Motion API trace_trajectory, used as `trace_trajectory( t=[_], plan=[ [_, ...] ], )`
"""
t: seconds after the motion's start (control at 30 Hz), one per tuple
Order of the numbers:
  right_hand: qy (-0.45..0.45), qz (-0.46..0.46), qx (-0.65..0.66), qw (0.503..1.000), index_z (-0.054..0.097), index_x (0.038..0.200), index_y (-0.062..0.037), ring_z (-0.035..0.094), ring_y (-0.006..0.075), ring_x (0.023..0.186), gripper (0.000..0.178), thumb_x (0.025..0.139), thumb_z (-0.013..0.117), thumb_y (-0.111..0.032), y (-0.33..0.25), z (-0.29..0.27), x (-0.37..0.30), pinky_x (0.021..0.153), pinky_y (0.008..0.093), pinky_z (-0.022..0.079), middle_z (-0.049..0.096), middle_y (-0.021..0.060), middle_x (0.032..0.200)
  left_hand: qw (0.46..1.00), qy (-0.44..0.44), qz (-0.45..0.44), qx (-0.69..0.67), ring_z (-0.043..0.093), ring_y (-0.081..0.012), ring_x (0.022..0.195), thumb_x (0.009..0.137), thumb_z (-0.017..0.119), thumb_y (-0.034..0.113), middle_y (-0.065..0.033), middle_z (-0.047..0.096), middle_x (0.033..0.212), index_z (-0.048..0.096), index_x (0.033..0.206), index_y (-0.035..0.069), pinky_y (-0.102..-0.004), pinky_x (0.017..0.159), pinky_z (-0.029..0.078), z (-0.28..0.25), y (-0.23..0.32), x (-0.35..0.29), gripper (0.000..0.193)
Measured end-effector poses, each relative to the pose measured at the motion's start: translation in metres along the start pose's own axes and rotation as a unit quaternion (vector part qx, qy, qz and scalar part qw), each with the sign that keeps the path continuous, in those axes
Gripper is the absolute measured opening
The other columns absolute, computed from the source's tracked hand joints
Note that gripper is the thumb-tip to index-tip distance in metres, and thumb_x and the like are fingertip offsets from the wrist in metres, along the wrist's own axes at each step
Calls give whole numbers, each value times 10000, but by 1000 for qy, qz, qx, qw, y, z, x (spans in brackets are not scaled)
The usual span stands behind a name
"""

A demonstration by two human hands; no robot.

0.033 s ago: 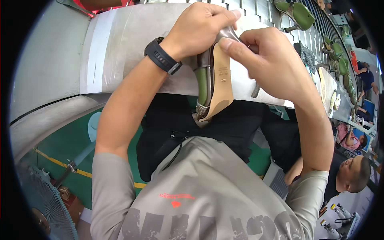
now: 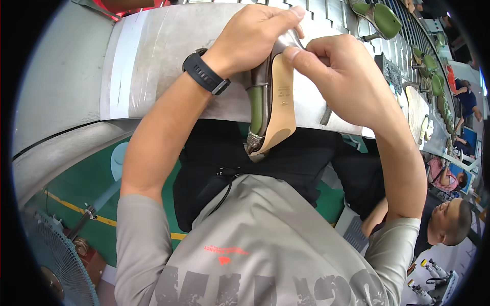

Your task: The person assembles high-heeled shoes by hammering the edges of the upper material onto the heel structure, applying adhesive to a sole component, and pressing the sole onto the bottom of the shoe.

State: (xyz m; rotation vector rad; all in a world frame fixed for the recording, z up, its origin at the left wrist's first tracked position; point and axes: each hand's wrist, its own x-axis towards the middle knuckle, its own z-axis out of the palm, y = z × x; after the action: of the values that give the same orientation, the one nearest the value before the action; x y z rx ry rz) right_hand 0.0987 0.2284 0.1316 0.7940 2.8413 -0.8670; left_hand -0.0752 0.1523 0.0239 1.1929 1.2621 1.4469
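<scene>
A metallic grey-brown shoe (image 2: 266, 71) with a tan sole (image 2: 284, 97) is held at the near edge of the work surface. A green part (image 2: 256, 108) shows along its side, and a silvery banded trim (image 2: 255, 138) is at the end nearest my body. My left hand (image 2: 258, 38), a black watch on its wrist, closes round the shoe's far end. At that same end my right hand (image 2: 339, 76) grips it, thumb pressed beside the sole. The tips of several fingers are hidden behind the shoe.
The pale work surface (image 2: 153, 66) lies under the shoe. Beyond it a slatted conveyor (image 2: 319, 18) carries green and grey shoes (image 2: 384, 21). A dark block (image 2: 389, 71) sits at the right. A co-worker (image 2: 449, 224) is close on my right, and a fan (image 2: 64, 265) stands at lower left.
The shoe has tilted slightly, its near end shifting a little left. My right thumb sits slightly farther right. Both hands keep their hold.
</scene>
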Motion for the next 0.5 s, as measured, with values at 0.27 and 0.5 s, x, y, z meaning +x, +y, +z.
trace_trajectory(
  t=[0.27, 0.5],
  plan=[
    [108, -70, -74, 989, 598, 655, 82, 589, 420, 540, 399, 943, 603, -194, 8, 20, 5, 549, 498, 468, 562, 250, 562, 991, 93, 85, 51, 621, -150, 758, 1094, 501, 437, -99, 674, 756, 708, 878, -32, -306, 740, 499, 16, -4, 2, 556],
    [62, 4, 75, 995, 649, 753, 63, 602, 209, 538, 358, 864, 749, -262, 32, 22, -5, 551, 364, 500, 601, 143, 606, 986, 72, 22, 146, 590, -135, 651, 975, 647, 281, -105, 654, 675, 710, 855, -59, -331, 617, 478, 16, 8, 2, 365]
  ],
)
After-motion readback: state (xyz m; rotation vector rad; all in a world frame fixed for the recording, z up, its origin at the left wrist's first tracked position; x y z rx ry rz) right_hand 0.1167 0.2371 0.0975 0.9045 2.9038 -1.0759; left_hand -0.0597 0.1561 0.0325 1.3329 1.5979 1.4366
